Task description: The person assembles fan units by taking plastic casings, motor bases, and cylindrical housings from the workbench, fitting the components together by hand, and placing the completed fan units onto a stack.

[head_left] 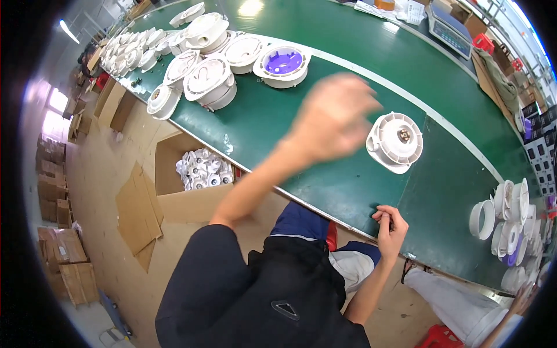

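Two bare hands: a person sits at a green table [342,191]; I tell it from the table's near edge outward.
Right hand [392,230]: at the table's near edge, fingers curled in narrow; whether they pinch anything, I cannot tell.
Left hand [336,116]: a blur over the table's middle, fingers bent; I cannot tell if it holds something.
White housing [393,145]: on the table's middle, just right of the left hand, standing by itself.
Ribbed face: turned up, with a brass-coloured hub [404,136] pointing away from the tabletop; nearly round, so no clear long axis, though its base juts toward the table's near edge.
Knock risk: a hasty swing of the left hand could clip this housing and skid it along the table.
Pile's edge: farther left, an outlying housing [164,102] sits at the table's rim; a nudge through the crowded pile [212,78] could tip it off.
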Available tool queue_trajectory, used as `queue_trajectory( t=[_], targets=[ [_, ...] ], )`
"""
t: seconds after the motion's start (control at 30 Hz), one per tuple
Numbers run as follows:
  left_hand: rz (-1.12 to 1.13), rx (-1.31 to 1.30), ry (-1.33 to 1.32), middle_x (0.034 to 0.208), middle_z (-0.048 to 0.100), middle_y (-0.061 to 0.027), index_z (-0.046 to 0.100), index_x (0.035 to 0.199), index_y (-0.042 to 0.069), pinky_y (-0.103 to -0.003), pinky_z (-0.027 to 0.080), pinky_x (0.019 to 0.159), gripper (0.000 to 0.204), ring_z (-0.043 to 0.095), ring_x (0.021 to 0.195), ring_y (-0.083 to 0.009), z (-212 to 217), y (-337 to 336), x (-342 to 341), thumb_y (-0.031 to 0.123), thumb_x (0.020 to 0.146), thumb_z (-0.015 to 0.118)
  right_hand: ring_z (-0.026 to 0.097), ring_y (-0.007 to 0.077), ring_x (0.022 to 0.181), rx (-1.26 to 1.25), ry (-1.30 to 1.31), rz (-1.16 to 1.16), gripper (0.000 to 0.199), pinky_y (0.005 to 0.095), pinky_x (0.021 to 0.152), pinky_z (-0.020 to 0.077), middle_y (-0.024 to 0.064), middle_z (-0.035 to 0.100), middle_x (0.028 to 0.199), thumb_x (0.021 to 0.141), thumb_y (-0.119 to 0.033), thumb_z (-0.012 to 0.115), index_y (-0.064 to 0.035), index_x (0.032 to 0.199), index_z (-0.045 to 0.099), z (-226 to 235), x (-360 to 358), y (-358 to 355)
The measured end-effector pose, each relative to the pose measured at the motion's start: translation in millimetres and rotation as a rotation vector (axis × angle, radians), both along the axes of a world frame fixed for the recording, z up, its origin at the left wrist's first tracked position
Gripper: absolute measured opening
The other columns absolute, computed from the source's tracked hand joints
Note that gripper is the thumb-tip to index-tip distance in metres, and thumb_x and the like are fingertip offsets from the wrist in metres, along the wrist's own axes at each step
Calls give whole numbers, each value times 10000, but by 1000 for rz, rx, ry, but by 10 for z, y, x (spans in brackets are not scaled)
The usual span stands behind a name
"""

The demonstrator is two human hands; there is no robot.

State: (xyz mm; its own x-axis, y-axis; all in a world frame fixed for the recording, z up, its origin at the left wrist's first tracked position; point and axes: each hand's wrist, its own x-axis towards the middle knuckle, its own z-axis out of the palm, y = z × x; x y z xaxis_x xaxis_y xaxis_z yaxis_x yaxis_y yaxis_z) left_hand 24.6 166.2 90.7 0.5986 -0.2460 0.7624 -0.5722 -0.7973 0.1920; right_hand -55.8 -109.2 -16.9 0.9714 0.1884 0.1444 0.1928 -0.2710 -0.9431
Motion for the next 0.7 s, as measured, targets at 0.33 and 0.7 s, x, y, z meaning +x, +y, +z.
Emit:
queue_trajectory(
  t=[0.33, 0.7],
  targets=[
    [864, 125, 423, 1194, 605, -152, 514, 1278, 0, -442, 456, 930, 631, 590, 1074, -317, -433, 2598, -730, 382, 822, 725, 631, 167, 674, -34, -62, 55, 149, 274, 625, 480, 107, 652, 740, 876, 71, 516, 29, 912, 654, 24, 10, -7],
    [133, -1774, 73, 1412, 471, -77, 408, 1408, 80, -394, 381, 1077, 652, 469, 1282, -246, -847, 1428, -777, 570, 978, 406, 611, 150, 724, -85, -10, 21, 223, 284, 653, 486, 94, 677, 856, 861, -11, 605, -3, 1082, 630, 85, 3, 101]
  ],
)
